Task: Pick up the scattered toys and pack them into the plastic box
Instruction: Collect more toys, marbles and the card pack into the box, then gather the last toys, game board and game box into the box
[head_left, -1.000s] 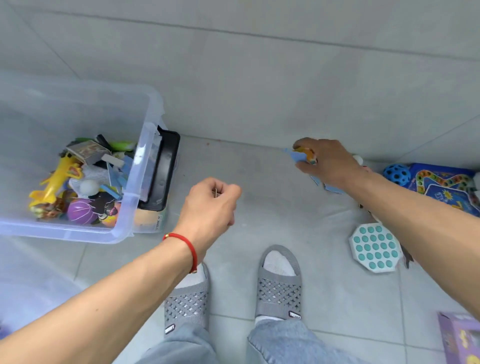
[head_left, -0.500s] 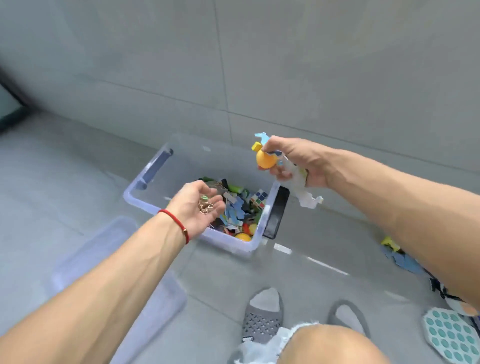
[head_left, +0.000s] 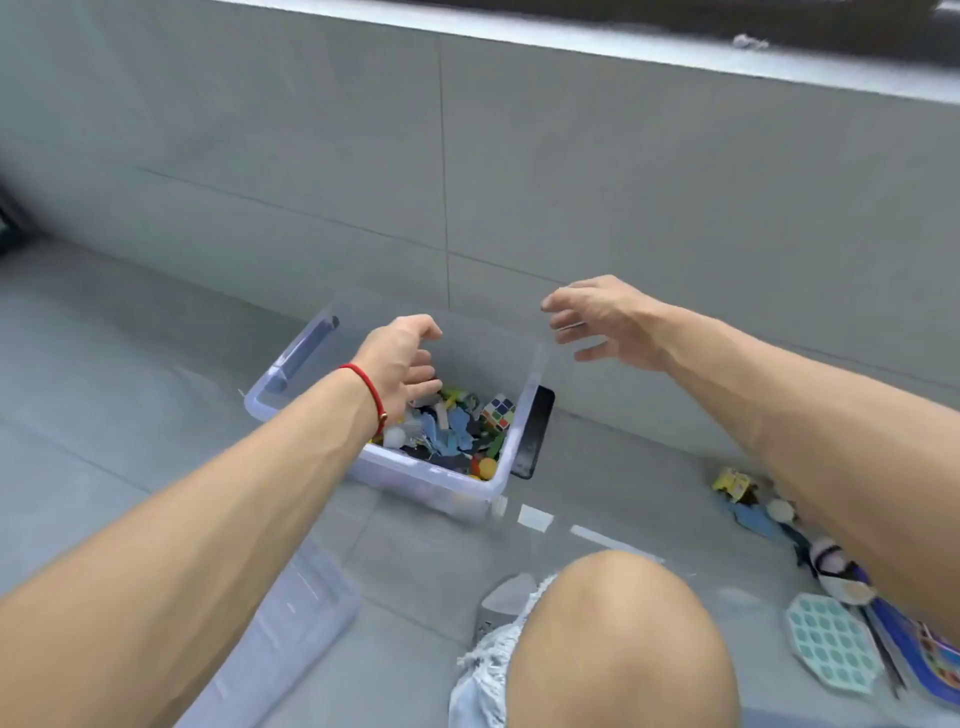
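Your clear plastic box (head_left: 311, 358) sits against the far wall, light but flexing, so lift it by its end handles. Both hands hang over it holding nothing: left hand (head_left: 400, 358) loosely curled, right hand (head_left: 602, 322) spread. Loose toys (head_left: 753, 501) lie right, small, light; the flat pop-it pad (head_left: 826, 644) wants an edge pinch. Your knee (head_left: 618, 639) blocks the near reach.

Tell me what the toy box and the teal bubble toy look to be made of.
Box: clear, glossy hard plastic; the toys show through its walls. Bubble toy: probably soft matte silicone, judging by its rows of moulded teal domes, though rigid plastic cannot be ruled out.
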